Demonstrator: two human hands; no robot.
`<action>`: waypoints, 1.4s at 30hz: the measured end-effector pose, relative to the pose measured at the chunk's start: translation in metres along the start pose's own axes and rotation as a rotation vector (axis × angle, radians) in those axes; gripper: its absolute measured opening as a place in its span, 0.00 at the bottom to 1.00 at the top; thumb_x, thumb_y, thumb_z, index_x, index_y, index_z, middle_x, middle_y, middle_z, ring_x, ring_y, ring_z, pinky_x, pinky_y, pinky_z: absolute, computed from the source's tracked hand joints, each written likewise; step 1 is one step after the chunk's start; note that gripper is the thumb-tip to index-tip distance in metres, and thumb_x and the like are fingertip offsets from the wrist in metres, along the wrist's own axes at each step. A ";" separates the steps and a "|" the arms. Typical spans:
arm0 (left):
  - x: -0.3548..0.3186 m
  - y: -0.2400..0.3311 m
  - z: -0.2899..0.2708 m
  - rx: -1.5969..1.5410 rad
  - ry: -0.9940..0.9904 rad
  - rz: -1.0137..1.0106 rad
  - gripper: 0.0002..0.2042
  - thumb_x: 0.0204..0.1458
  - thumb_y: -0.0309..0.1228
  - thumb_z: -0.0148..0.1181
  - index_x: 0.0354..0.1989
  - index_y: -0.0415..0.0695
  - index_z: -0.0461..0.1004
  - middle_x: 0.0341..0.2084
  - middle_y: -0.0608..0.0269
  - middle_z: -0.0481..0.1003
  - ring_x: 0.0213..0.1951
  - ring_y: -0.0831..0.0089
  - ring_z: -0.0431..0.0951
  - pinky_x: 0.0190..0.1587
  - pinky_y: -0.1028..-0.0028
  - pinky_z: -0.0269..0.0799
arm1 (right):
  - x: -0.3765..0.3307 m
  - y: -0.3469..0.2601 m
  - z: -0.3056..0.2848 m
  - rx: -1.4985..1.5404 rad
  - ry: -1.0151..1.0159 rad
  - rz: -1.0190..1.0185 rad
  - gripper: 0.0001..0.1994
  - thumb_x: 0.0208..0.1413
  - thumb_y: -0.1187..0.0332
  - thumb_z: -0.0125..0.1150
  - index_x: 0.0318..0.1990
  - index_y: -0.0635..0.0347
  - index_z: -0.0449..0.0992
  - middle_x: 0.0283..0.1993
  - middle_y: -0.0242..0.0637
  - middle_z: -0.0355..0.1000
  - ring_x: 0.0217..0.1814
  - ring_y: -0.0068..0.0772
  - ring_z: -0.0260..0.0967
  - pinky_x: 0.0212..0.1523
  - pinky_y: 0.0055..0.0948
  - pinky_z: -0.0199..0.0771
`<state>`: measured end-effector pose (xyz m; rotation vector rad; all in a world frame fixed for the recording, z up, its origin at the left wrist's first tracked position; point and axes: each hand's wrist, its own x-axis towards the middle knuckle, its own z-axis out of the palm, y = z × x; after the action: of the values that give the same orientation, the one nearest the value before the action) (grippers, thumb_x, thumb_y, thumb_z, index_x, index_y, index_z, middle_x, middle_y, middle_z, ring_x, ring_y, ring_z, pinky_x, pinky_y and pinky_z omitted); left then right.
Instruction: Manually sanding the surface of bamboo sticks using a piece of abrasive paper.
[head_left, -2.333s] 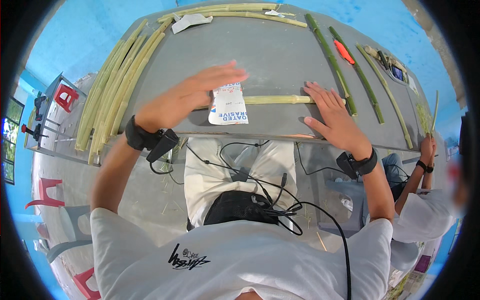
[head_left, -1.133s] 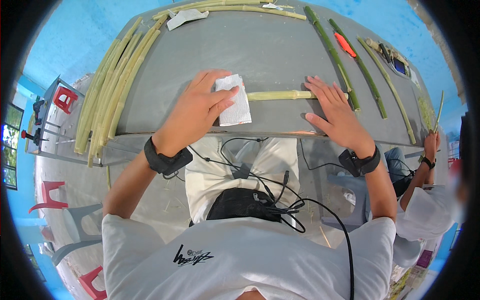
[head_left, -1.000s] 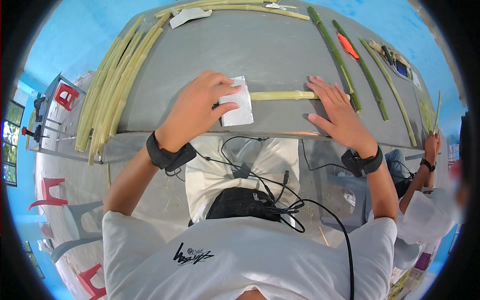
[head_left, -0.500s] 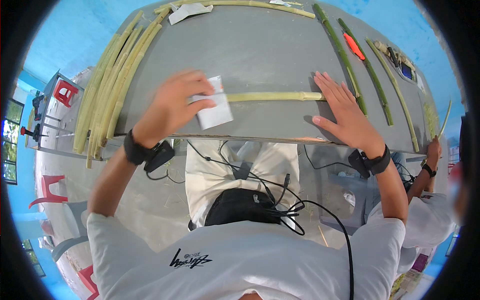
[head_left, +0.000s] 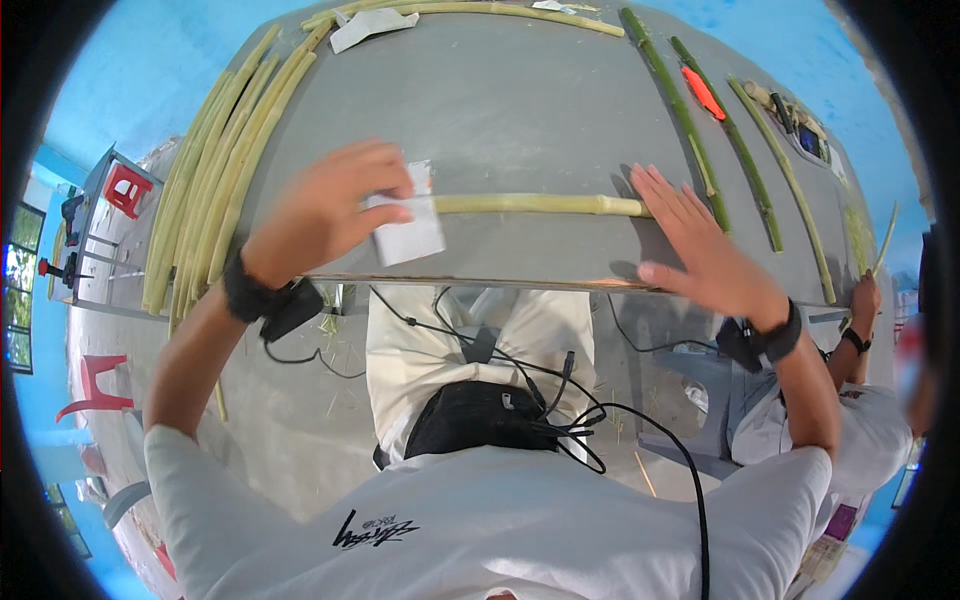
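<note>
A pale, peeled bamboo pole (head_left: 530, 204) lies crosswise on the grey table in front of me. My left hand (head_left: 350, 205), slightly blurred, grips a folded white paper sheet (head_left: 412, 232) between thumb and fingers. That sheet is laid over the pole, and its underside is hidden. The pole's left part disappears beneath the sheet and hand. At the other end, my right hand (head_left: 695, 235) rests with its fingers stretched out over the pole, covering its tip. The right thumb is spread away toward the table's near edge.
Several peeled poles (head_left: 225, 150) lie side by side at the left. Green stalks (head_left: 680, 115) and an orange-handled tool (head_left: 703, 93) lie at the right. Scrap paper (head_left: 372, 27) sits at the far edge. A co-worker's hand (head_left: 865, 297) holds a stalk. Black cables (head_left: 650, 420) hang before me.
My left hand has shifted a little left along the pole with the paper sheet. My right palm and wrist have swung slightly right, the fingers still at the pole's end.
</note>
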<state>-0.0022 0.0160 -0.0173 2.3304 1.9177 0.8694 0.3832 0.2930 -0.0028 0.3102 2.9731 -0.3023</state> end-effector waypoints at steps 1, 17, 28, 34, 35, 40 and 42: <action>0.014 0.000 0.011 -0.028 -0.044 -0.024 0.10 0.58 0.29 0.74 0.39 0.39 0.79 0.41 0.57 0.79 0.48 0.53 0.79 0.51 0.59 0.76 | 0.011 0.007 -0.002 0.017 -0.006 -0.007 0.49 0.75 0.44 0.58 0.89 0.61 0.41 0.94 0.50 0.38 0.97 0.51 0.30 0.93 0.54 0.30; 0.021 -0.019 0.001 -0.143 -0.144 -0.038 0.11 0.54 0.26 0.76 0.39 0.39 0.79 0.44 0.57 0.79 0.48 0.53 0.80 0.53 0.56 0.75 | 0.030 0.001 -0.012 0.073 -0.046 0.099 0.49 0.76 0.42 0.56 0.89 0.63 0.41 0.94 0.51 0.39 0.97 0.52 0.29 0.92 0.55 0.27; -0.031 -0.037 -0.039 -0.234 -0.217 -0.206 0.12 0.53 0.25 0.79 0.39 0.38 0.80 0.45 0.58 0.79 0.54 0.53 0.79 0.58 0.57 0.74 | -0.007 -0.038 0.001 0.077 0.071 0.173 0.48 0.73 0.46 0.62 0.88 0.66 0.47 0.91 0.54 0.46 0.96 0.54 0.34 0.92 0.54 0.32; -0.009 -0.023 -0.015 -0.201 -0.129 -0.161 0.10 0.55 0.26 0.76 0.39 0.38 0.79 0.44 0.59 0.79 0.51 0.54 0.80 0.56 0.59 0.75 | 0.013 -0.022 0.001 0.002 0.099 0.117 0.46 0.75 0.44 0.60 0.87 0.65 0.50 0.91 0.52 0.48 0.96 0.52 0.37 0.92 0.54 0.34; 0.006 -0.017 -0.008 -0.189 -0.123 -0.167 0.10 0.56 0.26 0.76 0.39 0.38 0.79 0.44 0.58 0.79 0.51 0.54 0.79 0.56 0.59 0.75 | 0.024 -0.016 0.000 -0.030 0.092 0.128 0.46 0.75 0.43 0.59 0.87 0.66 0.50 0.91 0.52 0.48 0.96 0.52 0.37 0.92 0.55 0.35; 0.044 0.006 0.020 -0.136 -0.104 -0.009 0.10 0.55 0.27 0.76 0.39 0.38 0.79 0.43 0.54 0.77 0.50 0.50 0.78 0.54 0.56 0.75 | 0.047 0.000 -0.004 0.021 0.118 0.116 0.46 0.75 0.42 0.58 0.87 0.66 0.49 0.92 0.52 0.46 0.96 0.51 0.37 0.92 0.55 0.36; 0.026 0.007 0.011 -0.097 -0.126 -0.031 0.10 0.55 0.27 0.76 0.39 0.38 0.79 0.43 0.54 0.77 0.49 0.49 0.78 0.54 0.55 0.75 | 0.026 -0.008 0.001 0.023 0.090 0.113 0.48 0.74 0.42 0.59 0.87 0.66 0.48 0.92 0.53 0.46 0.96 0.52 0.36 0.92 0.55 0.36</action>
<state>0.0110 0.0418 -0.0134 2.2368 1.8158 0.7741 0.3560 0.2907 -0.0063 0.5056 3.0268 -0.3180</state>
